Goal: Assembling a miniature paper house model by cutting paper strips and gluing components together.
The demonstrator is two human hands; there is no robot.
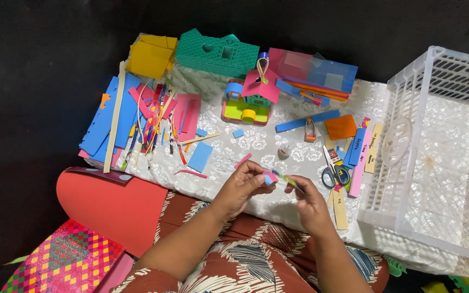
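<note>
White lace cloth (267, 146) over a low surface, dark floor all round. Littered with craft foam scraps.

Left hand (242, 184) and right hand (308, 201) close together above the cloth's near edge, just over a lap in patterned fabric. Between them, a small foam piece (274, 177), pink, blue and green, pinched at its left end by left thumb and fingertips, at its right end by right fingertips. Both hands curled, not spread. Held clear of the cloth.

Just right of the right hand, scissors (333, 172) with blue-and-yellow handles lying flat, among yellow, pink and blue strips (360, 157). Orange square (341, 127) beyond them. Farther right, white plastic basket (435, 97), latticed walls, standing on the cloth.

Behind the hands, small foam house (251, 100) with pink roof and green base. Green foam building (218, 52) at the far edge, yellow sheets (150, 54) to its left, pink and blue box (313, 73) to its right.

At left, heap of blue sheets and thin coloured strips (137, 122). Small blue rectangle (200, 156) near the left hand.

Lower left, off the cloth, red sheet (109, 206) and woven multicoloured mat (66, 263).
</note>
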